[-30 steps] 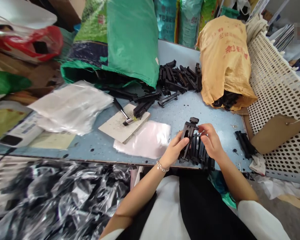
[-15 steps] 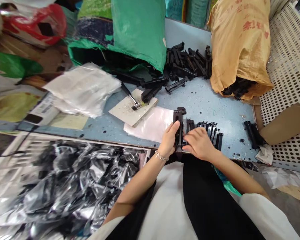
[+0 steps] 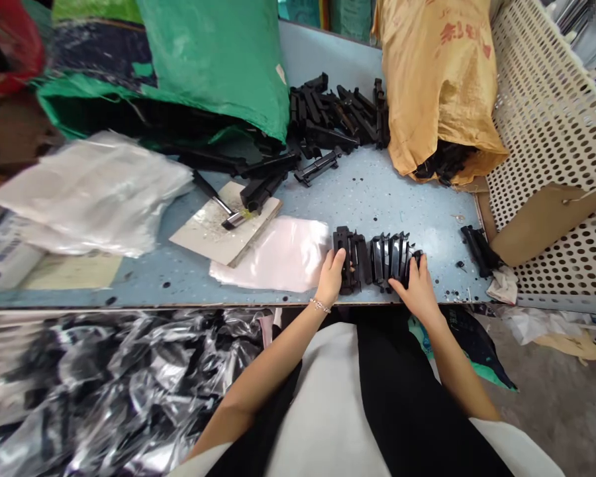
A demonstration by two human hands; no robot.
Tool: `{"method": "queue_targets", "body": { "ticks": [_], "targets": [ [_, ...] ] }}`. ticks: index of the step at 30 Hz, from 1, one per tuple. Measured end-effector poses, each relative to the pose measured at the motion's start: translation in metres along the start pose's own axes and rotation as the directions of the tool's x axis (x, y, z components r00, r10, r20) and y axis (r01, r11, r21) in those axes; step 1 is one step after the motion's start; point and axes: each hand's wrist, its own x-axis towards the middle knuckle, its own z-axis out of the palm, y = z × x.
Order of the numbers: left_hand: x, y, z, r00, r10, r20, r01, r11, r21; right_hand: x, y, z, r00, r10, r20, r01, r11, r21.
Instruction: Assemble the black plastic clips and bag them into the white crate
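Several long black plastic parts stand side by side in a row near the table's front edge. My left hand, with a chain bracelet at the wrist, is closed on the leftmost black plastic part; some of its fingers are hidden. At the row's other end, my right hand has thumb and fingers around the last black parts. Left of the row lie flat clear plastic bags, partly under a board. A black-handled brush-like tool rests on that board.
A green sack and a yellow sack stand at the back, with a heap of black parts between them. White plastic bags lie left. A perforated white crate borders the right; bagged black parts fill the lower left.
The black part that was held raised in my left hand now stands at the row's left end. My right hand has moved right to the row's far end. The view has shifted right.
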Motion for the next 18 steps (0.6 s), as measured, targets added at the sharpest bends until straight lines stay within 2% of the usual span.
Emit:
{"method": "queue_targets", "body": {
  "ticks": [3,5,6,7,8,10,11,12,13,14,15,16,17,18],
  "targets": [
    [0.009,0.003,0.002,0.995,-0.076,0.069,0.085,0.986,-0.146,0.032,0.007,-0.008,0.997,-0.06,0.042,0.06,0.998,-0.016],
    [0.008,0.016,-0.008,0.971,-0.143,0.189,0.181,0.963,-0.2,0.045,0.0,-0.025,0.985,-0.166,0.055,0.168,0.986,-0.022],
    [0.005,0.024,-0.015,0.939,-0.2,0.278,0.255,0.95,-0.18,0.047,-0.007,-0.034,0.966,-0.254,0.048,0.255,0.967,-0.023],
    [-0.002,0.032,-0.023,0.884,-0.271,0.382,0.339,0.933,-0.123,0.044,-0.016,-0.042,0.927,-0.373,0.043,0.374,0.927,-0.019],
    [-0.011,0.04,-0.032,0.8,-0.35,0.487,0.418,0.908,-0.035,0.039,-0.027,-0.049,0.855,-0.516,0.048,0.517,0.856,-0.009],
    [-0.034,0.053,-0.046,0.605,-0.485,0.631,0.504,0.847,0.168,0.022,-0.052,-0.054,0.628,-0.774,0.079,0.774,0.632,0.047],
    [-0.044,0.058,-0.052,0.531,-0.528,0.663,0.514,0.823,0.243,0.014,-0.062,-0.053,0.514,-0.852,0.099,0.849,0.522,0.087],
    [-0.052,0.063,-0.057,0.49,-0.55,0.676,0.509,0.81,0.291,0.007,-0.071,-0.051,0.435,-0.893,0.114,0.885,0.447,0.128],
    [-0.057,0.066,-0.062,0.496,-0.552,0.67,0.488,0.816,0.311,0.002,-0.078,-0.048,0.406,-0.906,0.123,0.89,0.422,0.17],
    [-0.059,0.068,-0.066,0.554,-0.529,0.643,0.444,0.841,0.309,0.0,-0.081,-0.045,0.427,-0.895,0.13,0.869,0.446,0.217],
    [-0.056,0.07,-0.07,0.664,-0.47,0.581,0.366,0.882,0.296,0.001,-0.083,-0.041,0.487,-0.863,0.137,0.817,0.505,0.278],
    [-0.051,0.069,-0.073,0.799,-0.368,0.476,0.246,0.922,0.3,0.004,-0.083,-0.037,0.573,-0.807,0.143,0.73,0.581,0.358],
    [-0.043,0.068,-0.074,0.918,-0.215,0.333,0.091,0.933,0.349,0.008,-0.083,-0.033,0.675,-0.724,0.141,0.603,0.651,0.46],
    [-0.034,0.065,-0.075,0.982,-0.027,0.189,-0.063,0.888,0.456,0.013,-0.082,-0.028,0.772,-0.619,0.142,0.441,0.684,0.581]
  ]
}}
